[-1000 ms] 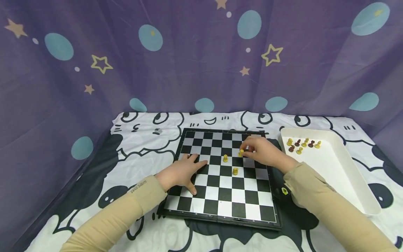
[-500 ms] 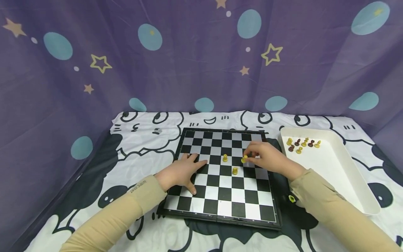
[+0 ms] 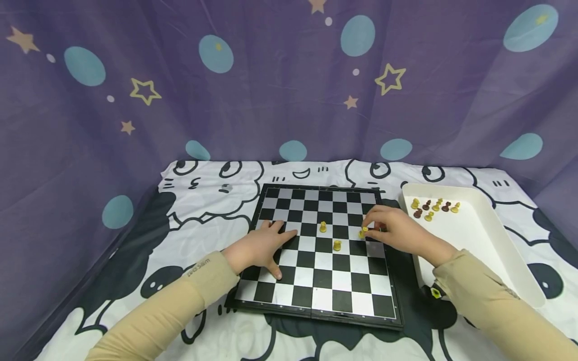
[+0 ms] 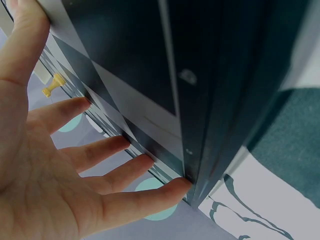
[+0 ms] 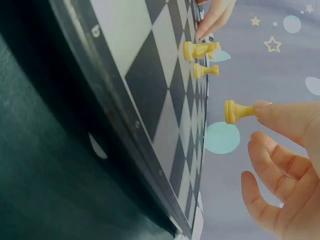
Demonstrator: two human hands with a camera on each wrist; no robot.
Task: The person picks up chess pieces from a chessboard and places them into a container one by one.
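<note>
My right hand [image 3: 395, 228] pinches a yellow chess piece [image 5: 237, 111] between thumb and finger, over the right part of the chessboard [image 3: 322, 301]. In the right wrist view its base is off the board, and the fingertips hide its top. My left hand [image 3: 259, 245] lies with spread fingers on the board's left side; fingertips [image 4: 182, 185] touch the squares and border in the left wrist view. A yellow knight [image 3: 337, 245] and another small yellow chess piece [image 3: 322, 226] stand upright near the board's middle, between the hands.
Right of the board is a white tray [image 3: 478, 250] with several yellow and dark brown chess pieces [image 3: 436, 206] at its far end. A patterned white and dark cloth [image 3: 203, 200] lies beneath everything. Behind it hangs a purple curtain [image 3: 271, 100].
My right hand has moved right and a little nearer across the board, carrying the yellow chess piece. The left hand and the two standing pieces have stayed put.
</note>
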